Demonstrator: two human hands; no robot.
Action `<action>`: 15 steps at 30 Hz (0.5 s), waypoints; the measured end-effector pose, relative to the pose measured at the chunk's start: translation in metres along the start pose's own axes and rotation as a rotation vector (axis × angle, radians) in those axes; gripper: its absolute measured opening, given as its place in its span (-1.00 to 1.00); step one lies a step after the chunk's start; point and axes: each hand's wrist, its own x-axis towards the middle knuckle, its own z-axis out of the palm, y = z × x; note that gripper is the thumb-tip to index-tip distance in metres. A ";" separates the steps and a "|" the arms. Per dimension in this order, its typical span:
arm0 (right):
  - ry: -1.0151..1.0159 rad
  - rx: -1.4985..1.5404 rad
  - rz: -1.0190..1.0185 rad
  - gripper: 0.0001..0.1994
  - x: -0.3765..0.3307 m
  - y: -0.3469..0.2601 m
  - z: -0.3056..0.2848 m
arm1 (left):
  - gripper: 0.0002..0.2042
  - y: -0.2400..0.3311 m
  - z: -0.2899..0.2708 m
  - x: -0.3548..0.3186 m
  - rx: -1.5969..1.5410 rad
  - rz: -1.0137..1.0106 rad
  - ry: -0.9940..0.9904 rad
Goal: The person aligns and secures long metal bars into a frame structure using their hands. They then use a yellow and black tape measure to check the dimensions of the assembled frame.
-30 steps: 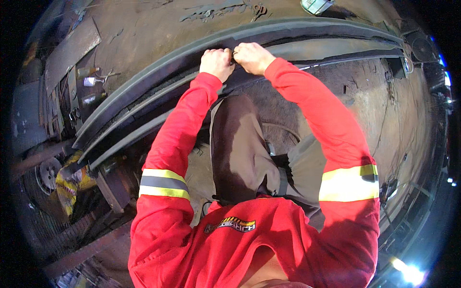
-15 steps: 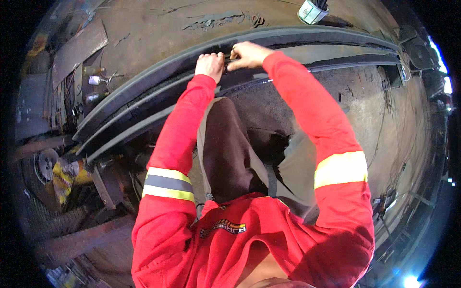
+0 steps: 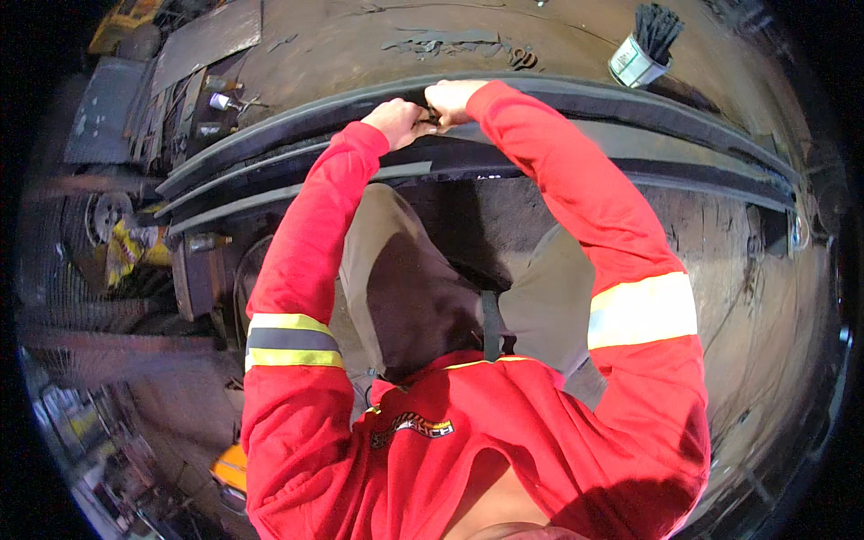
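Note:
My left hand (image 3: 397,121) and my right hand (image 3: 449,100) meet over a set of long, dark grey bars (image 3: 621,110) that run across in front of me. Fingers on both hands are closed, their tips nearly touching around a small dark piece too hidden to name. The left hand comes from the near left side, its knuckles up. Slightly farther away, the right hand bends inward over the far bar. Both wrists hang above the bars; whether the fingers also touch them I cannot tell.
A white bucket (image 3: 627,65) holding black rods (image 3: 660,29) stands at the far right. Scissors (image 3: 523,58) lie near dark scraps (image 3: 441,38) beyond the bars. To the left are a flat metal plate (image 3: 211,40), a white can (image 3: 219,101) and a yellow bag (image 3: 124,252).
The view has turned, and the bars lie more level in it. My left hand has rotated toward the right one, and the fingers of both hands have come together.

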 end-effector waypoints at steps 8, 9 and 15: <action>0.236 -0.127 -0.026 -0.83 -0.019 -0.006 0.029 | -0.83 0.018 0.018 -0.006 0.219 -0.068 0.115; 0.294 -0.105 -0.024 -0.83 -0.020 -0.005 0.034 | -0.83 0.018 0.020 -0.006 0.257 -0.065 0.117; 0.549 -0.108 -0.026 -0.84 -0.016 0.006 0.068 | -0.75 0.013 0.034 -0.004 0.386 -0.014 0.207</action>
